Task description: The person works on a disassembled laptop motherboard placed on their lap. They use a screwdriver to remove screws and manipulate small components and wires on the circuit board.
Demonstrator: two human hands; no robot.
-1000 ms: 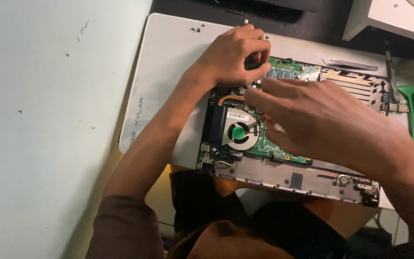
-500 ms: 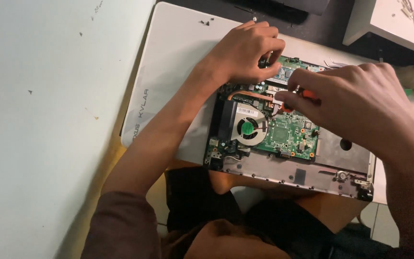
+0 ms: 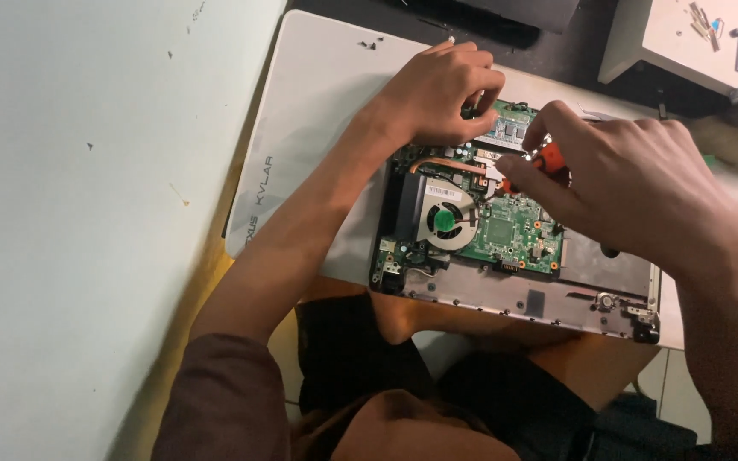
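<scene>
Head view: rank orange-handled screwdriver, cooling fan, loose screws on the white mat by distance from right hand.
1. Orange-handled screwdriver: in the right hand fingers.
2. Cooling fan: on the board, left of that hand.
3. Loose screws: on the white mat, far upper left.

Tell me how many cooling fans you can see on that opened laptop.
1. The fan with a green hub sits at the board's left end, below the left hand; the right hand may hide others.

Circuit board [image 3: 506, 230]: matt green laminate, copper heat pipe [image 3: 448, 164] dull-shiny. Fan [image 3: 444, 220]: black plastic, green hub. Laptop base [image 3: 523, 294]: brushed grey metal look. Mat [image 3: 318, 111] under it: smooth white plastic, matt. Screwdriver handle [image 3: 548, 159]: glossy orange plastic.
</scene>
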